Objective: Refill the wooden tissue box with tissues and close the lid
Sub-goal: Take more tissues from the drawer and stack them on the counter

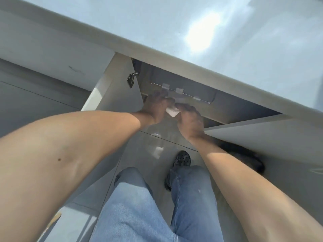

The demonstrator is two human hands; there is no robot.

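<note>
- Both hands reach down into an open cabinet under the counter: the left hand [155, 109] and the right hand [189, 120] meet over a small white wad of tissues [172, 111].
- From where I stand the left hand's fingers look curled onto the white bundle from its left side, and the right hand's fingers are bent down onto it from the right; blur hides the fingertips, so I cannot tell exactly how tight either grip is.
- No wooden tissue box shows anywhere, nor any lid, so I cannot say whether it stands open or shut.
- My judgement: the task is at its very start, with the supply being fetched from the cabinet. Carrying the tissues to the box, loading them and closing the lid all appear to be left.
- Inside the cabinet a thin metal rail [181, 93] with pale clips runs across, just beyond the hands.
- One cabinet door [118, 84] hangs open on the left with a dark hinge [131, 79] on its inner face; a second pale door [262, 135] stands open on the right.
- Above, the countertop [209, 32] is a glossy pale grey slab with a bright patch of glare on it.
- Below, the floor [148, 142] is shiny grey tile, and a small white scrap [159, 151] lies on it between the arms.
- Blue jeans [139, 206] and a dark patterned shoe [181, 158] show the person standing close to the cabinet.
</note>
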